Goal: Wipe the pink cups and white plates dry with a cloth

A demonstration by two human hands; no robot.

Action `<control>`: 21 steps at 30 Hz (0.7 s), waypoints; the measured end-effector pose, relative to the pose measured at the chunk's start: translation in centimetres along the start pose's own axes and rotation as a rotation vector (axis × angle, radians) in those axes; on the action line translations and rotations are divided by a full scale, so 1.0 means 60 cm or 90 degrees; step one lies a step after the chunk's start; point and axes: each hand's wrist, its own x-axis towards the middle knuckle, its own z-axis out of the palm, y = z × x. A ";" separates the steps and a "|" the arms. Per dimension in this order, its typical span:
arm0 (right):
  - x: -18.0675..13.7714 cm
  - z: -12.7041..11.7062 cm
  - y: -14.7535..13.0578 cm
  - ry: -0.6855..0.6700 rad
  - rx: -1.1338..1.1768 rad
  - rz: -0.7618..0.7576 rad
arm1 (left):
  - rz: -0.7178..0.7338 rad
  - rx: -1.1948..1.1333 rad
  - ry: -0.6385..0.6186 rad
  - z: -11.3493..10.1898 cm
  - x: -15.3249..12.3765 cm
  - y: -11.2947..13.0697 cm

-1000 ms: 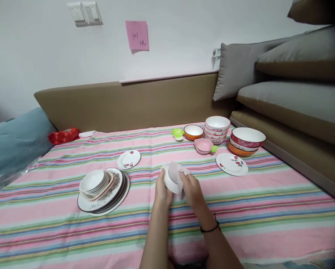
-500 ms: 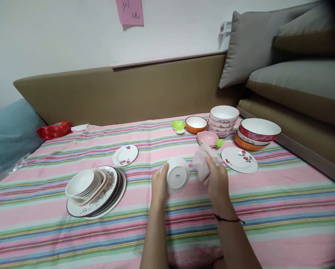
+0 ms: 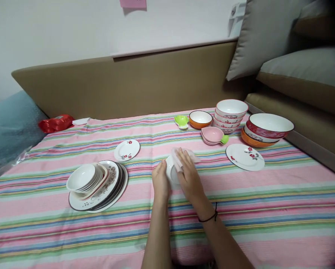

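Observation:
My left hand [image 3: 160, 182] grips the rim of a small white bowl [image 3: 172, 177] at its left side, thumb on the outer wall. The bowl is tilted so its underside and foot ring face me. Over that underside lies a thin whitish wipe [image 3: 194, 155], pressed down by my right hand [image 3: 190, 180] with its fingers fairly straight. This hand and the wipe hide the right part of the bowl. Left of my hands, a stack of small white bowls [image 3: 80, 178] rests on several plates [image 3: 107, 185].
A small flowered plate [image 3: 127, 150] lies beyond the stack, a larger one [image 3: 243, 157] to the right. Behind are a green dish [image 3: 181, 121], pink dishes [image 3: 212, 134], an orange bowl [image 3: 200, 119] and stacked bowls [image 3: 230, 116], [image 3: 270, 127]. Cushions [image 3: 304, 71] border the right.
My right hand has moved left with the wipe, from beside the bowl onto its underside. My left hand still holds the bowl. The camera view has tipped slightly downward.

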 end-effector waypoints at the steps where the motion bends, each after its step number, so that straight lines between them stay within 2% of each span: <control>1: -0.001 -0.002 0.004 0.036 0.012 0.038 | -0.013 -0.005 0.013 0.001 -0.001 0.001; 5: -0.001 -0.002 0.021 0.110 0.116 0.170 | -0.024 -0.001 0.047 0.003 -0.003 0.005; 10: 0.010 -0.004 0.036 0.164 0.282 0.245 | -0.007 0.014 0.042 0.003 -0.001 0.004; 13: 0.013 -0.004 0.036 0.210 0.277 0.287 | -0.009 0.033 0.026 0.006 -0.005 0.007; 15: 0.011 -0.003 0.024 0.178 0.190 0.221 | -0.007 0.053 0.007 0.009 -0.009 0.009; 19: 0.002 0.006 -0.009 -0.015 0.034 -0.031 | 0.027 0.080 0.015 0.010 -0.015 0.009; 21: -0.001 0.013 -0.011 -0.030 0.014 -0.046 | 0.018 0.070 0.042 0.007 -0.014 0.005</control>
